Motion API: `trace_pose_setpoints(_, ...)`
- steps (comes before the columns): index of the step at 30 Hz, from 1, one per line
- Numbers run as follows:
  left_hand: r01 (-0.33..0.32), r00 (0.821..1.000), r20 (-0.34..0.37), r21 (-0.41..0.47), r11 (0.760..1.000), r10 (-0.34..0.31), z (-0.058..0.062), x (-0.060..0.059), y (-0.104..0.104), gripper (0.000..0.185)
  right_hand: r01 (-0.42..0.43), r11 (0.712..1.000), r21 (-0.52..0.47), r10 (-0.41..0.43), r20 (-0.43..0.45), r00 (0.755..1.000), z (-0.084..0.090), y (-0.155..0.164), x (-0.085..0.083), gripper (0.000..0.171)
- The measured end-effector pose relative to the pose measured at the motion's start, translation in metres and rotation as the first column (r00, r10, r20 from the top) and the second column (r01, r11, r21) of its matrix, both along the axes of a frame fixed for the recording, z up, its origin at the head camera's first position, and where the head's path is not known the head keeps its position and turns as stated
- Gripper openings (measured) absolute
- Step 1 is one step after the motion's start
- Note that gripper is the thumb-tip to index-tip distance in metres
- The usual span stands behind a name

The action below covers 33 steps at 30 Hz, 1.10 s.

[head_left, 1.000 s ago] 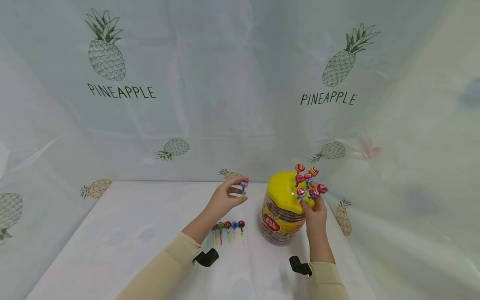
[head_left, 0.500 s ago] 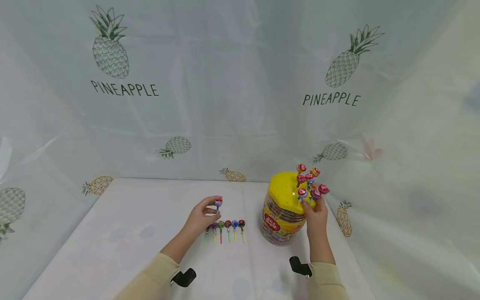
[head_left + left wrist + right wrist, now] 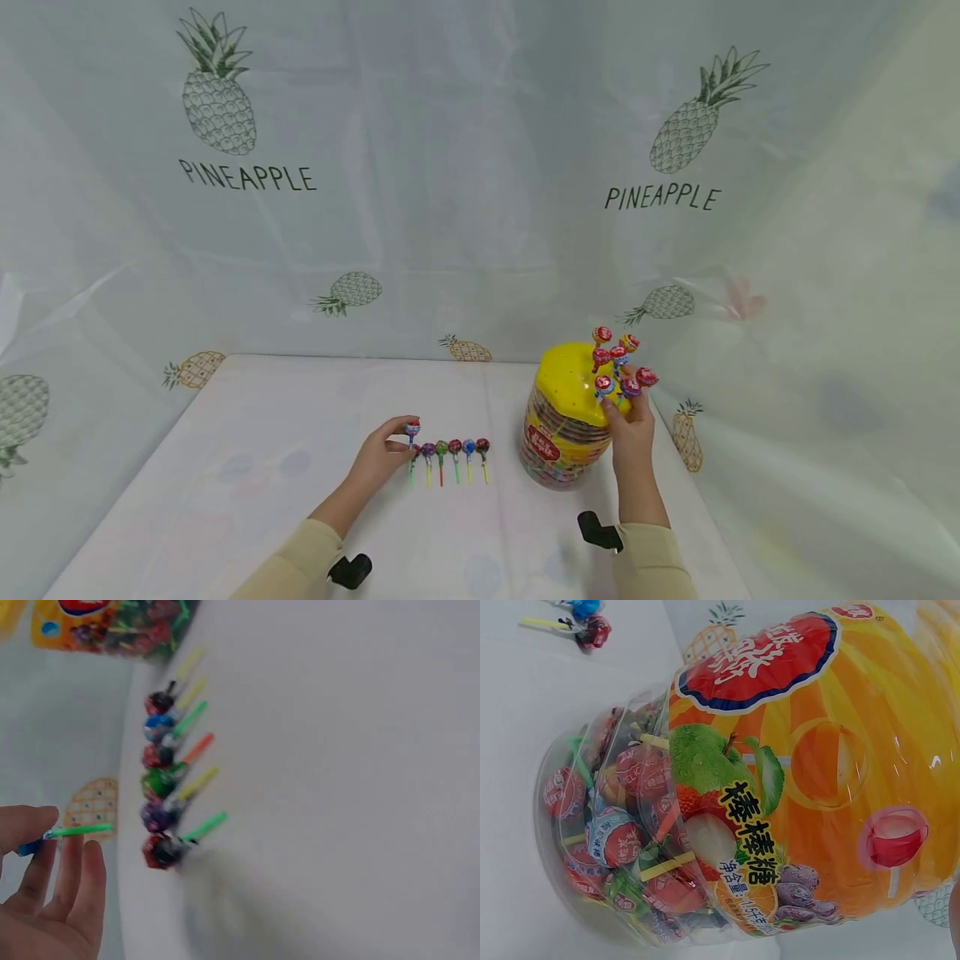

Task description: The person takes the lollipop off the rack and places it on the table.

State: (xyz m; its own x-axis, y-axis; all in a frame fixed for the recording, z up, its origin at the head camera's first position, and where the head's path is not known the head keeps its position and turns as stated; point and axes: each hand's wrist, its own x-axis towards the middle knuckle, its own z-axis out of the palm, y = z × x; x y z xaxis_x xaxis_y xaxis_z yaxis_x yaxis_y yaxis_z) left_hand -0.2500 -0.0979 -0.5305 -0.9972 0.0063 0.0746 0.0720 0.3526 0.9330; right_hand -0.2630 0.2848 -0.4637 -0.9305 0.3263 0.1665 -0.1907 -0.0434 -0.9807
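Note:
A clear jar point(image 3: 561, 433) full of wrapped lollipops stands on the white table point(image 3: 247, 467); it fills the right wrist view as the jar point(image 3: 780, 787). Several lollipops point(image 3: 617, 360) stand upright in its yellow lid point(image 3: 570, 383). My right hand point(image 3: 626, 406) holds the lid's right rim between thumb and fingers, just under those lollipops. My left hand point(image 3: 403, 435) pinches a blue-and-red lollipop point(image 3: 412, 430) by its green stick point(image 3: 79, 831), just above the left end of a row of lollipops point(image 3: 453, 451) lying on the table. That row of lollipops point(image 3: 161, 776) lies beside my left hand point(image 3: 45, 859).
A pale cloth printed with pineapples point(image 3: 465, 208) hangs as a backdrop behind and to the right of the table. The table's right edge point(image 3: 690, 475) lies close to the jar. Bare tabletop stretches to the left of the row.
My left hand has carried the lollipop from beside the jar's lid down and left to the left end of the row. The right hand has stayed on the jar.

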Motion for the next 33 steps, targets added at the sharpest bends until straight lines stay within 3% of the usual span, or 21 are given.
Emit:
trace_pose_setpoints(8, -0.047, 0.997, 0.060, -0.140, 0.989, 0.056, -0.022, -0.002, -0.017, 0.056, 0.002, 1.000, -0.017, -0.002, -0.018, 1.000, 0.003, 0.000, 0.001, 0.063)
trace_pose_setpoints(17, -0.067, 0.982, 0.169, -0.093, 0.993, 0.082, -0.043, -0.005, -0.024, 0.057, 0.004, 0.999, -0.040, -0.004, -0.019, 1.000, 0.002, -0.001, -0.002, 0.063)
trace_pose_setpoints(33, -0.029, 0.983, 0.177, -0.110, 0.993, 0.048, -0.056, -0.021, -0.027, 0.054, 0.005, 0.999, -0.051, -0.006, -0.027, 1.000, 0.001, -0.001, -0.003, 0.063)
